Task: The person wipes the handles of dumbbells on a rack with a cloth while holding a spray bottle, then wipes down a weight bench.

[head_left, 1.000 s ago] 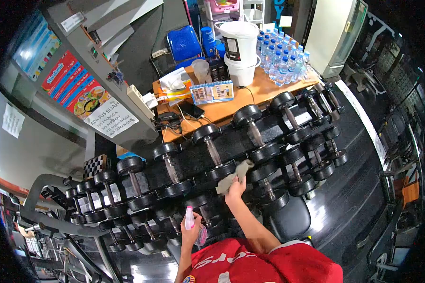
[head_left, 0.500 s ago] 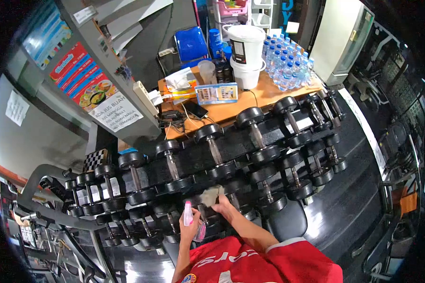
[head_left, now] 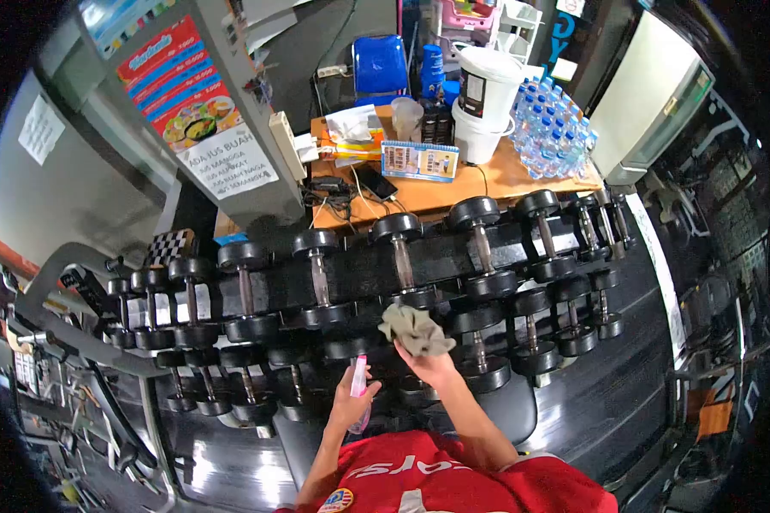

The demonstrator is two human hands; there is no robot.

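Note:
My left hand (head_left: pixel 348 401) is wrapped round a pink and white spray bottle (head_left: pixel 359 376), held upright in front of the lower row of dumbbells. Bunched up in my right hand (head_left: pixel 428 366) is a greyish-beige cloth (head_left: pixel 417 331), which covers part of the dumbbells behind it. Just beyond the cloth, a dumbbell (head_left: pixel 404 261) with black round heads and a metal handle rests on the upper tier of the rack. Another dumbbell head (head_left: pixel 347 348) on the lower tier is close to the bottle's nozzle.
Behind the dumbbells stands a wooden table (head_left: pixel 436 195) with a desk calendar (head_left: pixel 419 161), white buckets (head_left: pixel 479 135), a phone (head_left: pixel 375 182) and packed water bottles (head_left: pixel 553 128). A black padded bench (head_left: pixel 496 415) lies below my right arm. Gym machine frames (head_left: pixel 68 269) flank the left side.
The cloth has moved right and slightly up with my right hand, and more of it shows. My left hand with the spray bottle has shifted slightly right. The whole view has turned a little.

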